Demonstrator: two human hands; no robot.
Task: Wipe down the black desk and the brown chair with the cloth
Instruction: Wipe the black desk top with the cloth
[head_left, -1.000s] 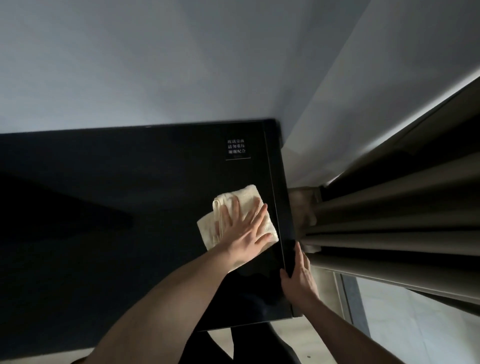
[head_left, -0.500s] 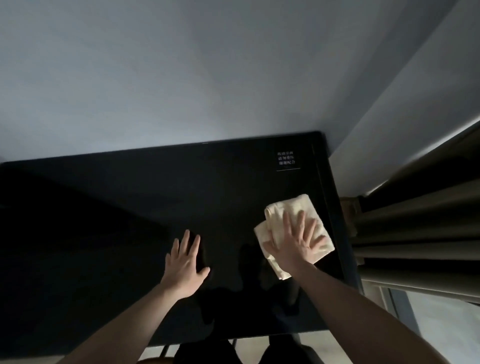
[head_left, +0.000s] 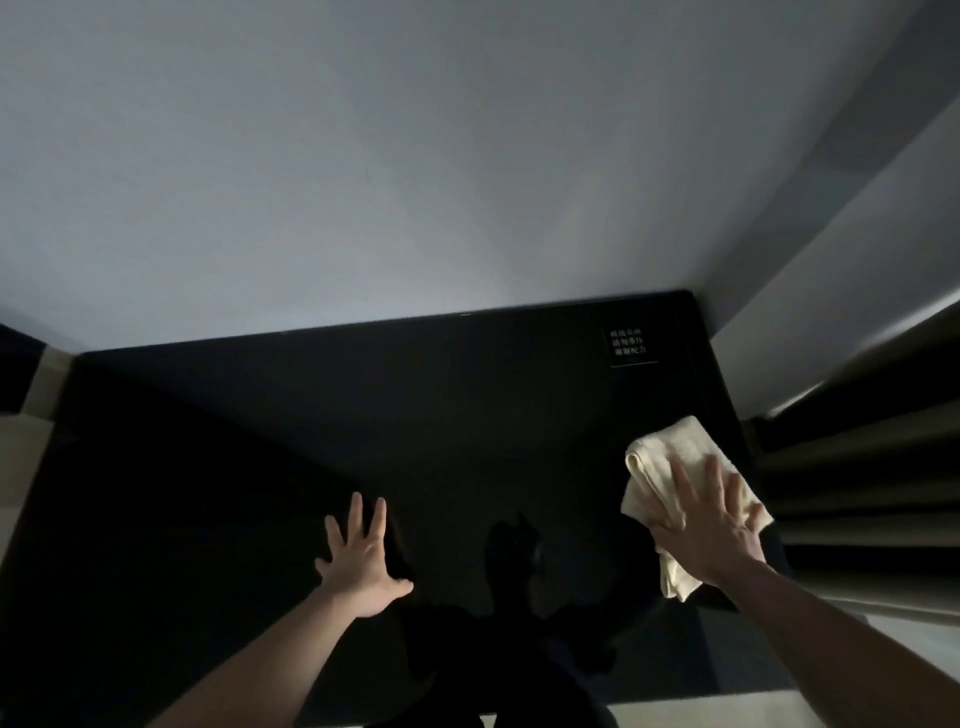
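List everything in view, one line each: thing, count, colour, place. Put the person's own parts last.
desk: one, black and glossy, filling the lower half, against the wall.
cloth: one, cream, folded, on the desk near its right edge, under the right hand.
label: one, white print on the desk top, far right corner.
wall: one, pale grey, behind the desk.
curtain: one, brownish folds, right of the desk.
left hand: one, fingers spread, flat on the desk near the middle.
right hand: one, fingers straight, pressing on the cloth.
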